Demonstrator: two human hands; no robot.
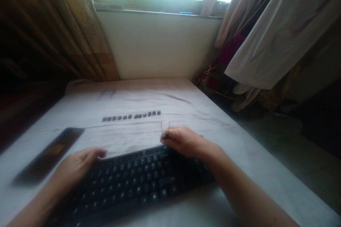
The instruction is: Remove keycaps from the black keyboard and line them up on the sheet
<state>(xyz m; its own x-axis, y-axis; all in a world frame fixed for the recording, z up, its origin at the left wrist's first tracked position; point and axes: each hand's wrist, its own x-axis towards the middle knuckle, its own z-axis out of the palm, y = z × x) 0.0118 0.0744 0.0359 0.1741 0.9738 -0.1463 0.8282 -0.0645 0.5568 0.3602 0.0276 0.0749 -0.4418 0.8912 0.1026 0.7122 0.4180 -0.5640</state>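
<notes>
A black keyboard (128, 181) lies on the white cloth in front of me, slightly tilted in view. My left hand (80, 161) grips its far left corner, with the fingertips at the top edge. Above the keyboard's upper right part, my right hand (183, 140) pinches a thin wire loop that looks like a keycap puller (165, 126). A small dark piece shows at the fingertips, too blurred to name for sure. Beyond the keyboard, several loose dark keycaps (129, 116) lie in a row on the cloth.
A dark, flat slab like a phone (52, 154) lies left of the keyboard. The white cloth (133, 95) covers a bed or table up to the wall under a window. Curtains (82, 42) hang at left, clothes (269, 42) at right. The surface's right edge drops to the floor.
</notes>
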